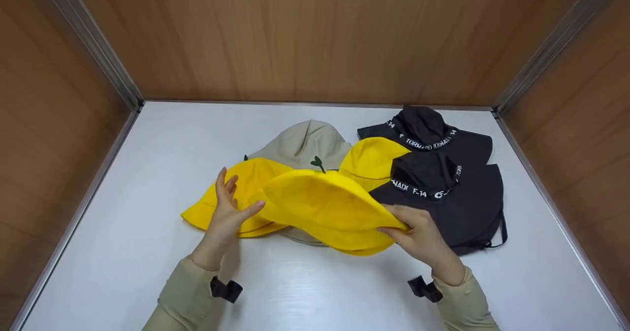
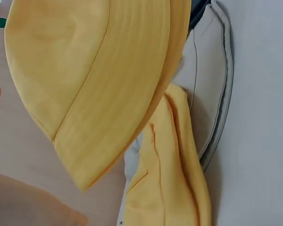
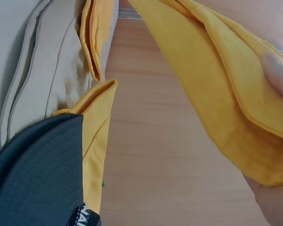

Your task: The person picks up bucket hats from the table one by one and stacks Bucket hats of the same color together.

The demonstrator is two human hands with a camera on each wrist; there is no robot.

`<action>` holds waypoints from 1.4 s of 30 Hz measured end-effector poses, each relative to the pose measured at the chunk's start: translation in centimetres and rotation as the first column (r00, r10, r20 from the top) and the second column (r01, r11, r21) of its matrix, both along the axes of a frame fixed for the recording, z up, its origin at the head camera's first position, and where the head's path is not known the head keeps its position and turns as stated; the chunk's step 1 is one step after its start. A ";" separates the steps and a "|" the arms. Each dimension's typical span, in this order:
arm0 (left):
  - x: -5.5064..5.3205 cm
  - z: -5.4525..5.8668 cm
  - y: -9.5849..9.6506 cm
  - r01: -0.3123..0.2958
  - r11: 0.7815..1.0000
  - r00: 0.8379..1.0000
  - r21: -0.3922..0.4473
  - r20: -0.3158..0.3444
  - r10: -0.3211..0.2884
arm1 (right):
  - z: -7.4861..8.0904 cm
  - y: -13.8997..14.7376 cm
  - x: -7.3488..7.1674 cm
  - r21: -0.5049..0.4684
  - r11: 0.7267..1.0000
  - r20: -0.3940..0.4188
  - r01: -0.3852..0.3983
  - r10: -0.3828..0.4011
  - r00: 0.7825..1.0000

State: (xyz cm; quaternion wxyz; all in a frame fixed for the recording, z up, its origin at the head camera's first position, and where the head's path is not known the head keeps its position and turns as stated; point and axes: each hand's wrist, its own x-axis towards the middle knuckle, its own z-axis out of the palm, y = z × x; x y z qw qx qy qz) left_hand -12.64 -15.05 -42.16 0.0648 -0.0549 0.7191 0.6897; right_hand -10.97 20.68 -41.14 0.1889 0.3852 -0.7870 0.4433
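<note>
A yellow bucket hat with a small green sprout on its crown is held up above the other hats. My right hand pinches its brim on the right side, thumb on the near face. At the hat's left end, my left hand has its fingers and thumb spread, holding nothing. Behind that hand lies a second yellow bucket hat. The lifted hat fills much of the left wrist view, and in the right wrist view its brim shows folded in the right fingers.
A beige hat lies behind the lifted hat, partly hidden by it. Another yellow hat sits to its right. Two black hats with white lettering, one far and one nearer, lie at the right. Wooden panels border the white table.
</note>
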 end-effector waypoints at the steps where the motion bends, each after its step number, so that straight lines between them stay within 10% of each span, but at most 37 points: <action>1: 0.0 0.2 -0.2 0.022 0.997 1.000 -0.073 -0.005 -0.023 | 0.1 0.0 0.1 -0.002 1.000 -0.006 -0.017 0.017 1.000; 6: 0.1 0.6 -1.0 0.176 0.908 0.978 -0.380 -0.034 -0.204 | 0.6 -0.3 0.4 -0.005 0.996 0.012 -0.090 0.090 0.996; 12: 0.4 0.9 -1.3 0.302 0.818 0.928 -0.490 -0.046 -0.370 | 0.7 -0.7 0.6 -0.025 0.990 0.020 -0.139 0.140 0.990; 18: 0.6 1.0 -1.5 0.353 0.801 0.915 -0.484 0.001 -0.403 | 0.2 -1.3 0.7 -0.036 0.988 0.055 -0.148 0.150 0.987; 26: 0.6 0.9 -2.3 0.311 0.829 0.938 -0.465 0.009 -0.346 | -0.3 -2.2 0.8 -0.013 0.993 0.240 -0.117 0.117 0.964; 37: 0.7 1.3 -4.5 0.329 0.749 0.936 -0.575 0.091 -0.341 | -0.9 -4.2 0.4 0.128 0.989 0.488 -0.072 0.000 0.873; 42: 0.5 1.4 -5.9 0.329 0.714 0.932 -0.618 0.092 -0.350 | -1.9 -5.8 0.1 0.081 0.993 0.619 -0.083 0.015 0.785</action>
